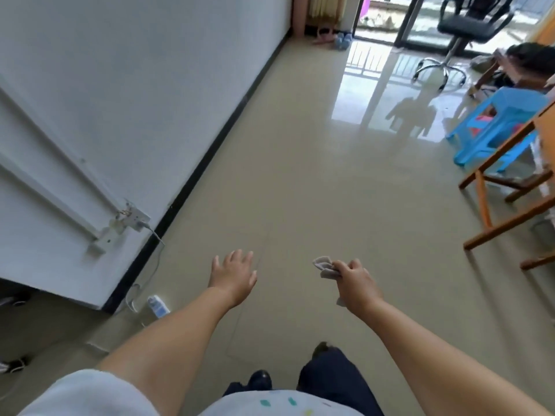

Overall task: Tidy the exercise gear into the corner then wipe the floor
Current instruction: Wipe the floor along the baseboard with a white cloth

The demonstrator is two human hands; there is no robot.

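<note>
The right hand (357, 283) pinches a grey cloth (326, 267) above the middle of the floor (300, 181). The left hand (234, 274) hovers beside it, fingers spread, holding nothing.

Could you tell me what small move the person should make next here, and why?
Probably bend down and bring the cloth to the floor. The right hand already grips the cloth while the left hand is open and holds nothing, both raised above bare, glossy tile. No exercise gear shows on the stretch ahead, so wiping looks like the step left.
</note>
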